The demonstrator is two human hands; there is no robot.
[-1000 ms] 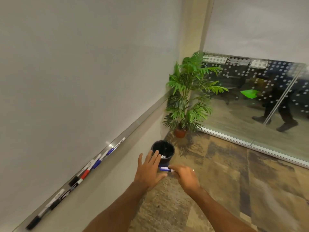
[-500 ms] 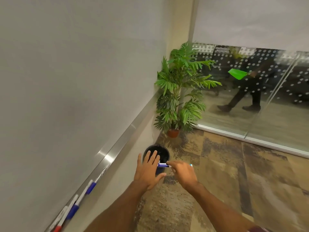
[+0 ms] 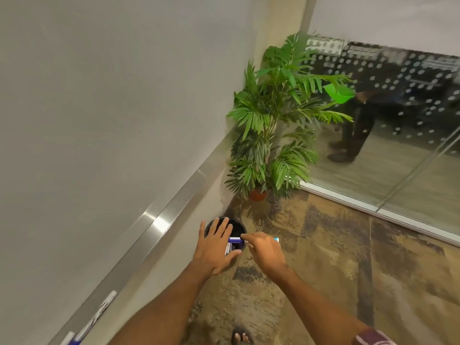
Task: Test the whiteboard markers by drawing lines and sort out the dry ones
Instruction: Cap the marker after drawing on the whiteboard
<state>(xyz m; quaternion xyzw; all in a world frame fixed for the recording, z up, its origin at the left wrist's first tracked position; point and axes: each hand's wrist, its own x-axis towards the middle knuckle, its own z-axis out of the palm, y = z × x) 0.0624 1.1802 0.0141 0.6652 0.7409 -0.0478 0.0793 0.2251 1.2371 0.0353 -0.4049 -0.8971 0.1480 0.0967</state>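
Patterned carpet (image 3: pixel 336 257) bears a black bin (image 3: pixel 241 228); right hand (image 3: pixel 267 252) fingers pinch a marker (image 3: pixel 235 240), left hand (image 3: pixel 215 247) fingers spread.

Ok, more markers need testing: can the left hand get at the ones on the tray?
Probably yes. The left hand is open, gripping nothing, and the markers lie uncovered on the tray, on the left arm's own side, with nothing between.

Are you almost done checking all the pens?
Not yet. A white thing seems to lie in the round black bin, maybe a dry one. The right hand pinches a blue-capped white marker above the bin, with the left hand open beside it. More markers wait on the silver whiteboard tray.
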